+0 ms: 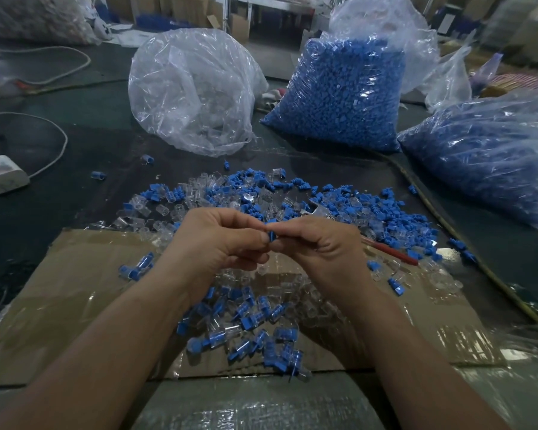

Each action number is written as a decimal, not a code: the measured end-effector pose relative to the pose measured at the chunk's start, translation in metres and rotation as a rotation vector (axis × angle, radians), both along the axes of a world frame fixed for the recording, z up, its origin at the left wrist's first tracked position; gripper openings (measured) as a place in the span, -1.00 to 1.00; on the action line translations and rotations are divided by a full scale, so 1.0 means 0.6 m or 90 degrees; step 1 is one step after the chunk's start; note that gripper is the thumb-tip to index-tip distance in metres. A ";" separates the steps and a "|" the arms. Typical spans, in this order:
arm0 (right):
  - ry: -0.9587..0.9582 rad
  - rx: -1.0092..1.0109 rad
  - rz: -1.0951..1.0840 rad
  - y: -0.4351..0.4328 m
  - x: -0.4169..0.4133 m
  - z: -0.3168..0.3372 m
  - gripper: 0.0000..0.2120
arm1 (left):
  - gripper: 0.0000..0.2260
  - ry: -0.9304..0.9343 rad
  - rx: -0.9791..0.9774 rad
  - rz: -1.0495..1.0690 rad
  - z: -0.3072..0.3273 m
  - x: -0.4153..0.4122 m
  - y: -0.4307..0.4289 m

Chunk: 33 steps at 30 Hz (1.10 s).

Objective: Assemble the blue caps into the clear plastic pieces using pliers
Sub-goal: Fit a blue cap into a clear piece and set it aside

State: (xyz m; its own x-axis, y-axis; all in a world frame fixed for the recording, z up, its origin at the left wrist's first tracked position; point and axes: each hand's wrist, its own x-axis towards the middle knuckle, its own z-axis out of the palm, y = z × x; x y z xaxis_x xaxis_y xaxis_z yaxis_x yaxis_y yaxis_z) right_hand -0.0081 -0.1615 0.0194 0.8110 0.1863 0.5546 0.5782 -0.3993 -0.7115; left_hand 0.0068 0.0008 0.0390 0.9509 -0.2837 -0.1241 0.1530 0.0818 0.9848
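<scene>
Both my hands meet over the middle of the table. My left hand (218, 240) and my right hand (317, 243) pinch one small blue cap (272, 234) between their fingertips; any clear piece on it is hidden by the fingers. Behind the hands lies a loose heap of blue caps and clear plastic pieces (261, 193). The pliers (320, 209) lie in that heap, with a red handle (395, 251) sticking out to the right. Several assembled pieces (249, 324) are piled on the cardboard between my forearms.
A flat cardboard sheet (84, 290) covers the near table. At the back stand a clear bag of clear pieces (193, 94) and two bags of blue caps (339, 94) (491, 150). A white power strip (0, 175) and cable lie at left.
</scene>
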 end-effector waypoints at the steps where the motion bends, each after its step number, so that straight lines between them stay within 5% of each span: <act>1: -0.008 -0.014 -0.004 0.000 0.000 -0.001 -0.69 | -0.94 0.001 0.001 0.004 0.000 0.000 0.000; 25: -0.070 -0.080 -0.004 -0.001 -0.001 0.001 -0.71 | -0.76 0.002 0.033 0.015 0.006 -0.005 -0.006; 29: 0.051 -0.118 -0.045 -0.011 -0.003 0.017 -0.69 | -0.78 -0.013 0.036 0.016 0.007 -0.007 -0.007; 33: 0.152 -0.086 -0.257 -0.060 0.003 0.038 -0.81 | -0.84 -0.023 0.024 0.023 0.007 -0.008 -0.009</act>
State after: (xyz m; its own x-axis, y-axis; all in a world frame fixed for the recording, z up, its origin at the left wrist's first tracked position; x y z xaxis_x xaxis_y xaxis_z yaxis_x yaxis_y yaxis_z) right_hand -0.0063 -0.1973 0.0421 0.9349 -0.1110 0.3372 0.1859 -0.6560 -0.7315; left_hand 0.0021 -0.0044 0.0430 0.9643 -0.2454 -0.0993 0.1145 0.0486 0.9922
